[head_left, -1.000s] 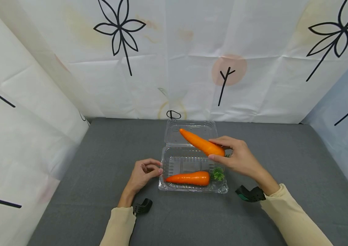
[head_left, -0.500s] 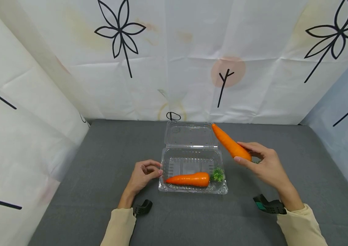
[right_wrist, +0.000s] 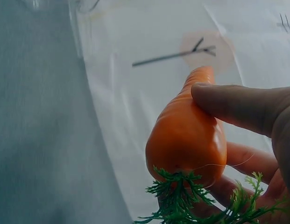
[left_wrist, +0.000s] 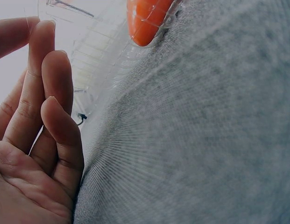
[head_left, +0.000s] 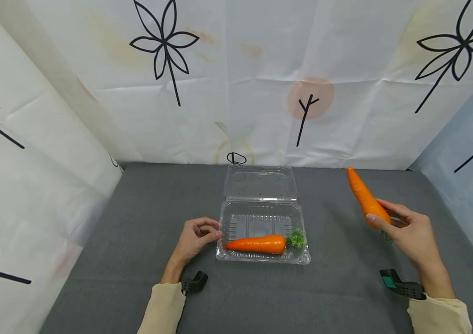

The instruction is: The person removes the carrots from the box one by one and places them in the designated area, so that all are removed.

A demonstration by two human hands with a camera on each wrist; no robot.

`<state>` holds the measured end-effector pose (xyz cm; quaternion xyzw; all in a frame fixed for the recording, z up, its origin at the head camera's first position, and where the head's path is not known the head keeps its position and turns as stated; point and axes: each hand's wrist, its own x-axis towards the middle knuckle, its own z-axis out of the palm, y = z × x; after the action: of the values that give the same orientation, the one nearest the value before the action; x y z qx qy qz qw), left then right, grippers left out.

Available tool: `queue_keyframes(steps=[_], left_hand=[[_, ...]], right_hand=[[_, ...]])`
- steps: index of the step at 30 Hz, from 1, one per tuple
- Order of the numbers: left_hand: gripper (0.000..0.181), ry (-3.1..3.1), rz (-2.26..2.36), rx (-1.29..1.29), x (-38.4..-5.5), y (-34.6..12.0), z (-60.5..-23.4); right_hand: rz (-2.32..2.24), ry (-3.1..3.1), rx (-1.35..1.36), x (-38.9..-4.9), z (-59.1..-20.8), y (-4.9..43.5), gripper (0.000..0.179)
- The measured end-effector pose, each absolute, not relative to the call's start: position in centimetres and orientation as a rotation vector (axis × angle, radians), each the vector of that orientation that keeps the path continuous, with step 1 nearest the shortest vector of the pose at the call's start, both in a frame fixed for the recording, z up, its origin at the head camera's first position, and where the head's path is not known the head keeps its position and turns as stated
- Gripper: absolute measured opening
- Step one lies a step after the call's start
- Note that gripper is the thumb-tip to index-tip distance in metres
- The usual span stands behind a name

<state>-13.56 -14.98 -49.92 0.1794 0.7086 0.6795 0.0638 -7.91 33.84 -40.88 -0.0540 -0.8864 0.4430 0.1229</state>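
Observation:
In the head view a clear plastic clamshell container (head_left: 257, 222) stands with its lid (head_left: 261, 183) folded back. One orange carrot (head_left: 257, 243) with a green leafy top (head_left: 296, 237) lies inside, along the near side. My left hand (head_left: 197, 236) pinches the container's left rim between thumb and index finger; the other fingers are partly curled. Well to the right of the container, my right hand (head_left: 409, 232) holds a second carrot (head_left: 363, 195) by its thick end, tip pointing up and away. The right wrist view shows the thumb pressed on this carrot (right_wrist: 187, 135), its green leaves (right_wrist: 182, 198) hanging below.
A grey cloth-covered table (head_left: 303, 297) lies under everything. White patterned curtains (head_left: 257, 93) hang behind it and at both sides. Black wrist cameras sit on the left wrist (head_left: 194, 281) and the right wrist (head_left: 403, 284).
My right hand has carried its carrot from above the container out to the right, and the carrot now points more steeply away. The left hand stays at the container's rim.

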Motion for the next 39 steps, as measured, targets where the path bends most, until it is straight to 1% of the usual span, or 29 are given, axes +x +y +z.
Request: queue_keyframes(steps=[8, 19, 24, 30, 39], left_hand=[[0.019, 2.145, 2.048, 0.552, -13.5, -15.0, -50.0], [0.017, 2.16, 2.045, 0.555, -13.6, -15.0, -50.0], [0.017, 2.158, 2.039, 0.548, -13.6, -15.1, -50.0], [0.018, 2.154, 2.04, 0.553, -13.6, -15.1, -49.9], [0.017, 2.146, 2.043, 0.563, -13.6, -15.0, -49.8]], right_hand=[[1.308, -2.562, -0.511, -7.3, -42.0, 37.6, 0.062], [1.084, -2.561, -0.868, -7.1, -43.2, 40.4, 0.066], [1.015, -2.577, -0.949, -7.1, -43.7, 41.4, 0.064], [0.939, -2.618, -0.986, -7.0, -44.2, 42.4, 0.06], [0.877, -2.662, -1.064, -7.0, -44.8, 43.0, 0.064]])
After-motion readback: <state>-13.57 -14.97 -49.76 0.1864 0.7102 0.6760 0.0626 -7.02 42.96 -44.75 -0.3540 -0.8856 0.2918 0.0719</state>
